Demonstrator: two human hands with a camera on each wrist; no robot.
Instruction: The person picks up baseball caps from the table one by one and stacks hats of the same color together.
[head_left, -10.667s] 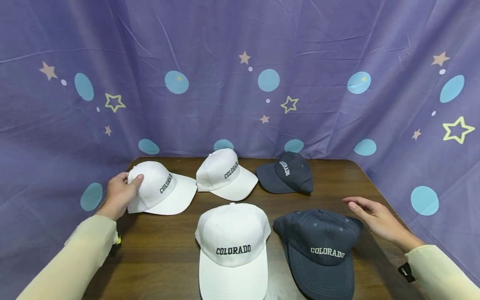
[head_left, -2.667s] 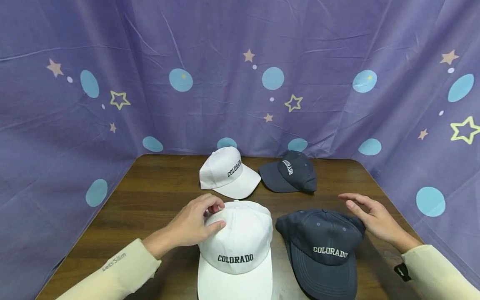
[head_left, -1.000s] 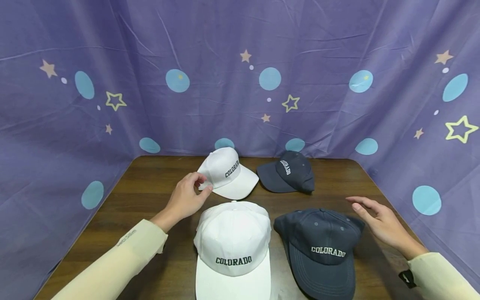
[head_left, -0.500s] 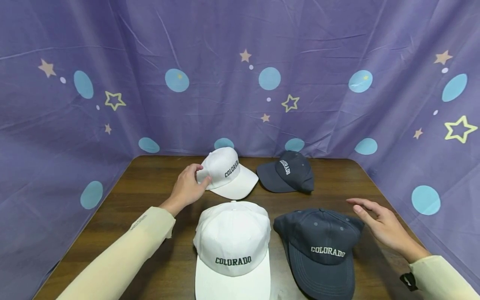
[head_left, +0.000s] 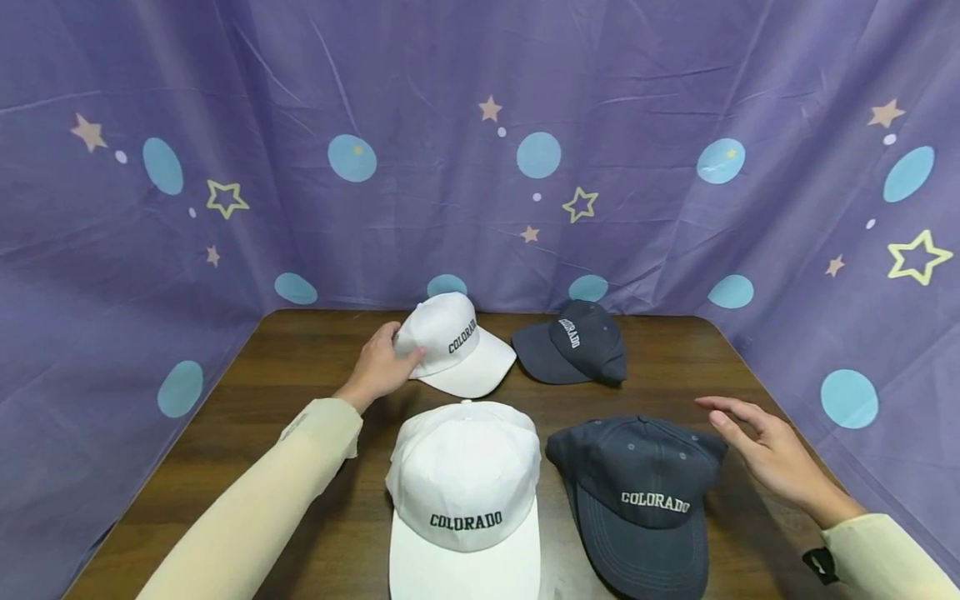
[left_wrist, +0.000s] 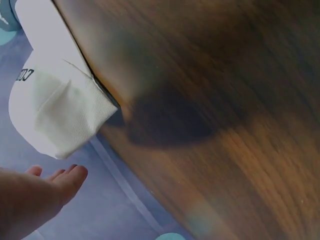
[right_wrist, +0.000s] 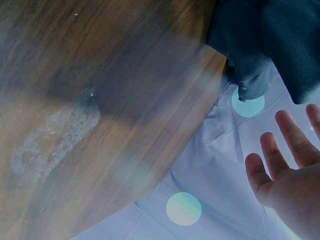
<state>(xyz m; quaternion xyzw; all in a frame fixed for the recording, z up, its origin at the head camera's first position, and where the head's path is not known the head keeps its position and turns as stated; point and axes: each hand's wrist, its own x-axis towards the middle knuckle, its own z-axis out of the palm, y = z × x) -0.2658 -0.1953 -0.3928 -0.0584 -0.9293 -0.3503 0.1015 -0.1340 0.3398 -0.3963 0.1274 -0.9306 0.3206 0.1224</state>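
At the back of the table, a white cap point(head_left: 442, 342) lettered COLORADO stands with its brim toward the front right. My left hand point(head_left: 382, 367) is at its rear left side, thumb in front and fingers behind. In the left wrist view, the loosely bent fingers point(left_wrist: 72, 180) are beside the white crown point(left_wrist: 70, 110) with a small gap. A second white COLORADO cap point(head_left: 465, 475) sits at the front middle, brim toward me. My right hand point(head_left: 776, 458) hovers with relaxed fingers near the right side of the front navy cap point(head_left: 641, 475), holding nothing.
A smaller-looking navy cap point(head_left: 577, 342) lies at the back, right of the white one, its brim pointing left. The brown wooden table point(head_left: 247, 400) is bordered by a purple curtain point(head_left: 450, 83) with stars and dots. A shiny mark point(right_wrist: 60, 135) shows on the wood.
A white cap once gripped at the far left is gone from there; the front white cap looks slightly taller. My left hand has moved from the front cap to the back white cap.
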